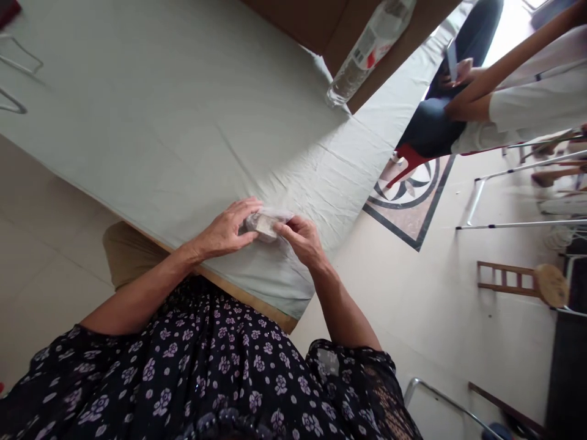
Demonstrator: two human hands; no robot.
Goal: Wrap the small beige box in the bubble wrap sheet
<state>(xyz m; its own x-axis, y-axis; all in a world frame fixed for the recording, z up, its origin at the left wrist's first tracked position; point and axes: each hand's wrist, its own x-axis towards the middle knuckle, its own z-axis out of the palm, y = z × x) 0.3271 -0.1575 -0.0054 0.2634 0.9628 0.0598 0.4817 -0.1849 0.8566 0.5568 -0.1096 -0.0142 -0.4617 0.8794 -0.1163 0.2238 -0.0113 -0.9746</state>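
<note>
A small packet in clear, crinkled plastic, with something pale inside, rests between my hands near the front edge of the cloth-covered table. My left hand curls round the packet's left end, with the thumb below and the fingers above. At the other end, the thumb and bent fingers of my right hand pinch the plastic. What exactly the wrapping contains is too small to make out.
A plastic bottle lies against a brown box at the table's far side. Metal wire pieces are at the far left. A seated person holds a phone at right; a wooden stool is on the floor.
</note>
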